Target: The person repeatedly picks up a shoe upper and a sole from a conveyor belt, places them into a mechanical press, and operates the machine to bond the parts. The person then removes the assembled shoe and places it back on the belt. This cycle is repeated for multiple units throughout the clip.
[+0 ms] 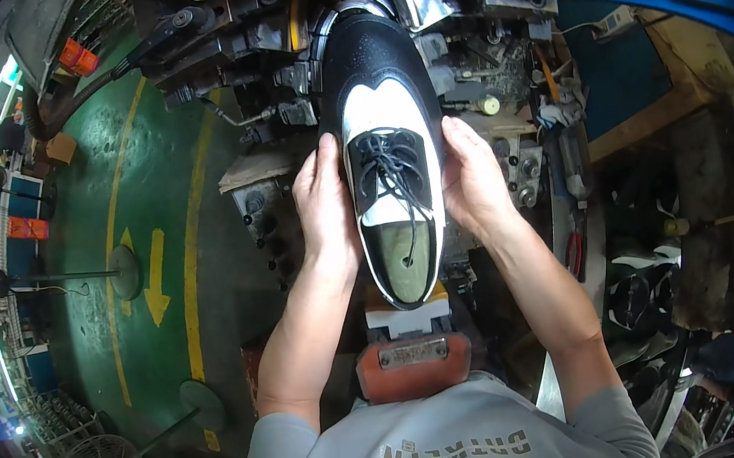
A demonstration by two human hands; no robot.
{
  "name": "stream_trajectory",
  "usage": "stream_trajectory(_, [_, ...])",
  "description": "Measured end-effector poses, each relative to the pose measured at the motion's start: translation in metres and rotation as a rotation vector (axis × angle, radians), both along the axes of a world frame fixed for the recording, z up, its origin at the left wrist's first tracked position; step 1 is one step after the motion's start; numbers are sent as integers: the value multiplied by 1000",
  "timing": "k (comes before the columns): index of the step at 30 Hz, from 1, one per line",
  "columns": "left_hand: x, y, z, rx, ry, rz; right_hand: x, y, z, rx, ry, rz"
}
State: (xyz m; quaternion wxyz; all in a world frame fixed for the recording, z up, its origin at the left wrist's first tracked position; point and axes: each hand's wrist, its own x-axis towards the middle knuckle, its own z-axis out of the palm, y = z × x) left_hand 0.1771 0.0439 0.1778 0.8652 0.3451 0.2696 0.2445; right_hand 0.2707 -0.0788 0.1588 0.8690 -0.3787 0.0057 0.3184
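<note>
Black and white, the laced shoe (377, 115) points its toe into the far machine (440, 8); left hand (324, 205) and right hand (477, 179) clasp it between them. A red block (414, 373) sits near; green floor (127, 149) spreads left.

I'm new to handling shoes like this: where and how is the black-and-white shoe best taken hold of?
Probably by both sides at mid-length, coming from left and right, where the left hand and right hand are. The shoe is long, with its sides reachable there, while its toe sits among the machine's metal parts.
</note>
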Motion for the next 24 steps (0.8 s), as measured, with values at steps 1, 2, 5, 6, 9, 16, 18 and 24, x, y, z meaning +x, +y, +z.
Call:
stream_trajectory(1, [6, 5, -7, 9, -8, 17, 2, 6, 5, 36, 77, -42])
stream_trajectory(2, [11, 10, -13, 4, -12, 28, 7, 9, -5, 84, 53, -40])
stream_trajectory(5, [24, 17, -19, 25, -4, 73, 17, 23, -22, 78, 20, -85])
stream_trajectory(6, [27, 18, -19, 20, -27, 70, 18, 26, -23, 69, 12, -106])
stream_trajectory(9, [33, 23, -21, 14, -36, 64, 19, 34, -18, 28, 29, -129])
stream_trajectory(16, [35, 30, -23, -13, -52, 35, 22, 38, -20, 48, 42, -131])
stream_trajectory(18, [34, 29, -19, 0, -22, 45, 19, 38, -15, 37, 49, -140])
stream_trajectory(24, [34, 30, -27, -46, -42, 35, 20, 37, -21, 41, 100, -116])
